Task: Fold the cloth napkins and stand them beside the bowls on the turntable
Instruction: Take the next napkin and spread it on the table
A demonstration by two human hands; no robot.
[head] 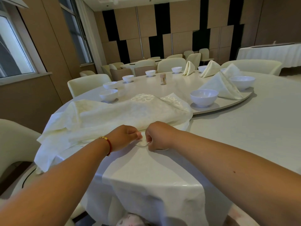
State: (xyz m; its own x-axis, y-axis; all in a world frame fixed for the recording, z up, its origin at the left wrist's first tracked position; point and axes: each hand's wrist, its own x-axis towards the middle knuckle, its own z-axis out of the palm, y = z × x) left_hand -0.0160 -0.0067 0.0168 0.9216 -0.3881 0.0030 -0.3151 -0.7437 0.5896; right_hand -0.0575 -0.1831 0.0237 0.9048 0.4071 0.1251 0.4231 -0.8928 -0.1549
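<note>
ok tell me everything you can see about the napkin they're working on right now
The napkin is a pale cream cloth with a faint woven pattern. It lies spread flat on the table at the near edge, its near part hanging over. The left hand and right hand pinch its far corner together, the cloth bunched into a small curl between them. Just beyond lies a heap of unfolded napkins; whether the two touch cannot be told.

Both hands [138, 137] apparently pinching a napkin [146, 168] corner.
</note>
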